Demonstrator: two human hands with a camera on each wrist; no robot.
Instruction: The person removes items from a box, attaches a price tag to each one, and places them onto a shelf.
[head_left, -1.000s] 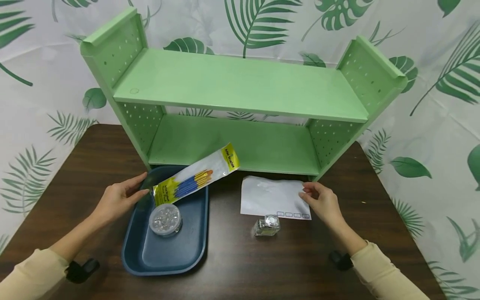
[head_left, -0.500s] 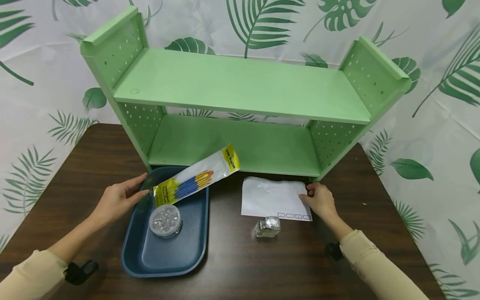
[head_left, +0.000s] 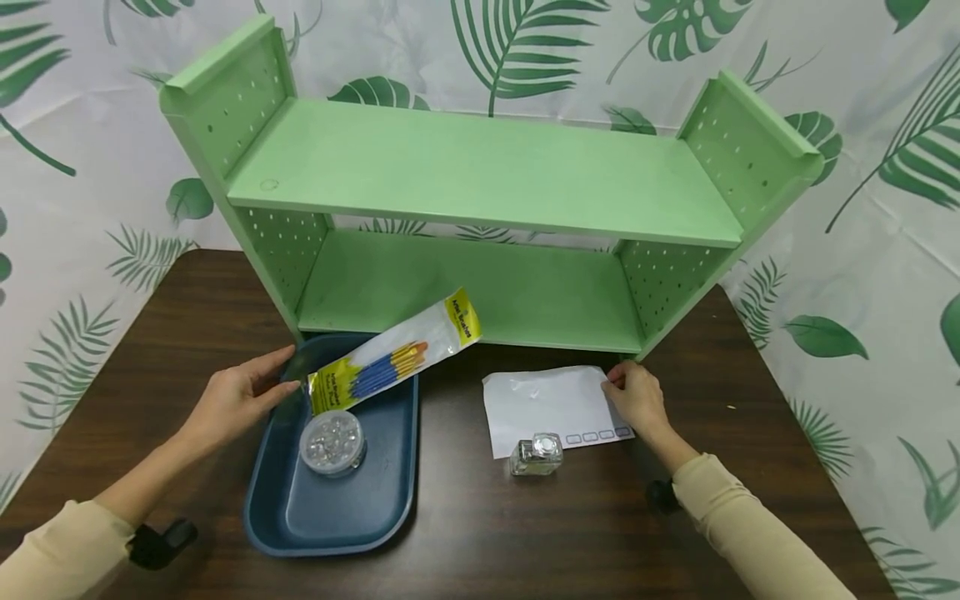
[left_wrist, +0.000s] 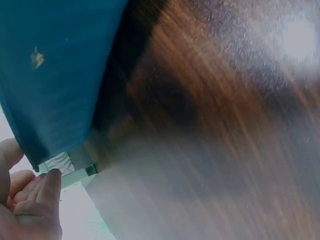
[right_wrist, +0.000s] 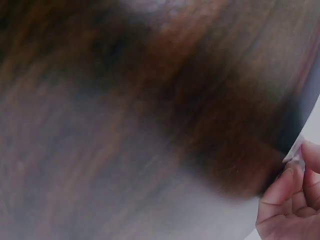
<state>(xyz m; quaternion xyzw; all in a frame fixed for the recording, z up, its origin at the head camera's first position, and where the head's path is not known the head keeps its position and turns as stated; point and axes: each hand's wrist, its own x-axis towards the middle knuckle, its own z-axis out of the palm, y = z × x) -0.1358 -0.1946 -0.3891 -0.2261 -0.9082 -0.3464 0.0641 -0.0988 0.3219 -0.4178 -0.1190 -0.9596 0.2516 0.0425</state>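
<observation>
In the head view my left hand (head_left: 236, 400) grips the upper left rim of a dark blue tray (head_left: 258, 521), which also shows in the left wrist view as a blue wall (left_wrist: 60, 75) between thumb and fingers. Inside the tray lie a round clear tub of small shiny pieces (head_left: 332, 442) and a plastic pack of artist brushes (head_left: 386, 358) that leans over the right rim. My right hand (head_left: 637, 396) pinches the right edge of a white envelope (head_left: 551, 404) with small printed boxes. Its lower left part reaches behind a small clear glass bottle (head_left: 536, 455).
A green two-tier shelf (head_left: 480, 167) stands across the back of the brown table (head_left: 480, 533). The top of the brush pack overlaps its lower board. A leaf-print cloth (head_left: 885, 275) hangs behind.
My right hand has shifted slightly and turned the envelope anticlockwise. Its lower left corner has swung toward the front, behind the bottle. My left hand and the tray stay put.
</observation>
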